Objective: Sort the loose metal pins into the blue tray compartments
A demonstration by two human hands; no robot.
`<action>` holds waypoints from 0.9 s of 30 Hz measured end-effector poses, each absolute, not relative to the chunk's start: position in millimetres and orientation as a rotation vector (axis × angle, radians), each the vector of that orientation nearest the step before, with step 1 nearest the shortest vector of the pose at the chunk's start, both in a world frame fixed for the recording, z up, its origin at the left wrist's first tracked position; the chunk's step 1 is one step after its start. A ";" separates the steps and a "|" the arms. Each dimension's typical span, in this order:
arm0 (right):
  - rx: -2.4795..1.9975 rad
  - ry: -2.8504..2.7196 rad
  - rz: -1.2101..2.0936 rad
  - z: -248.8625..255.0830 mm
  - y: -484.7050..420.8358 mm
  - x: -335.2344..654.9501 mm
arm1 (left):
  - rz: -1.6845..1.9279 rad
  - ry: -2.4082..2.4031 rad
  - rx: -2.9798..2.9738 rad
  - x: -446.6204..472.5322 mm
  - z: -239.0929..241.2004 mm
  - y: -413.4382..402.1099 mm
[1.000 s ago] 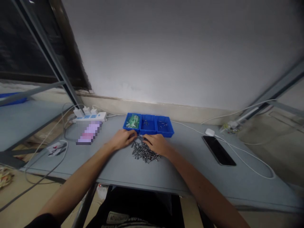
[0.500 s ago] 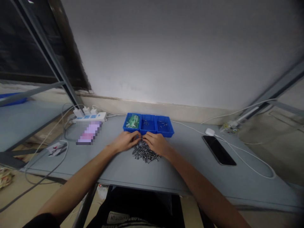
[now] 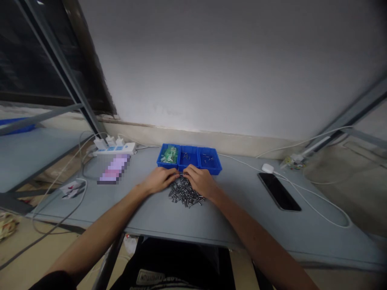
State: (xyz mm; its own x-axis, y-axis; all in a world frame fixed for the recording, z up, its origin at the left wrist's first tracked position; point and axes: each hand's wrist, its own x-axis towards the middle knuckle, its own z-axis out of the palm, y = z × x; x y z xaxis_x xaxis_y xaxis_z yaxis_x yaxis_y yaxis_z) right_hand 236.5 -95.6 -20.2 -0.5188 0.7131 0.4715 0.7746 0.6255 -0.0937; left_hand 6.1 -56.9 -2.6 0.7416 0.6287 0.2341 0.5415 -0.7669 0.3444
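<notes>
Your left hand and right hand finger-pinch a slim, silvery metal fastener at the grey metal fastener heap on the blue-grey bench; likely light, stiff, slick, best held by its ends.

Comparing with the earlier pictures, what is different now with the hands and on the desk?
The left hand has moved slightly rightward, closer to the right hand, whose fingers have shifted a little toward the blue trays. Whether anything was taken hold of or let go is too small to tell. The trays, the main metal pile and the dark phone stayed.
</notes>
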 end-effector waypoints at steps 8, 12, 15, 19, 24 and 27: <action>-1.230 -2.363 -0.122 -20.4 -95.5 234.9 | 0.488 0.927 2.680 7.0 -2.3 -57.1; -1.201 -2.363 -0.099 -20.1 -96.6 235.8 | 0.501 0.928 2.676 6.7 -1.6 -57.6; -1.216 -2.394 -0.139 -20.3 -96.2 236.0 | 0.509 0.924 2.684 6.7 -1.9 -57.5; -1.232 -2.412 -0.152 -22.2 -94.9 235.6 | 0.512 0.910 2.690 7.0 -2.8 -56.6; -1.213 -2.387 -0.126 -24.2 -93.9 235.6 | 0.537 0.893 2.683 6.6 -4.3 -55.7; -1.238 -2.401 -0.140 -24.6 -93.3 235.6 | 0.542 0.890 2.692 6.4 -5.5 -55.5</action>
